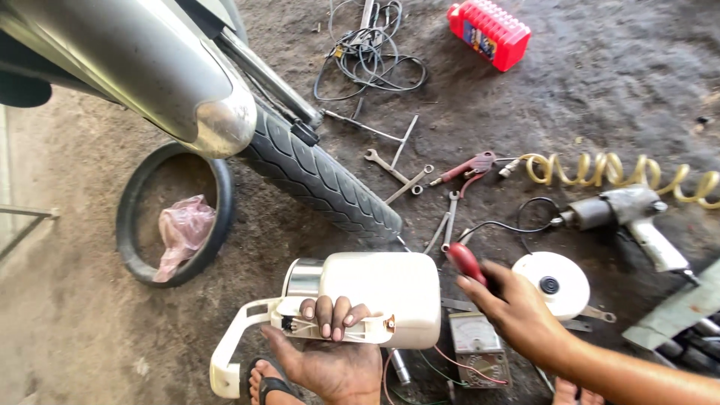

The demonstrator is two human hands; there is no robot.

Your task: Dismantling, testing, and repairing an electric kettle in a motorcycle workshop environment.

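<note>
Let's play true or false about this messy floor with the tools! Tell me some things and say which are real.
1. The left hand holds a white plastic housing. True.
2. The right hand holds a blue hammer. False: it grips a red-handled tool.
3. A red container lies on the ground. True.
4. The coiled hose is green. False: it is yellow.
5. A pink bag lies inside a loose tyre. True.
</note>
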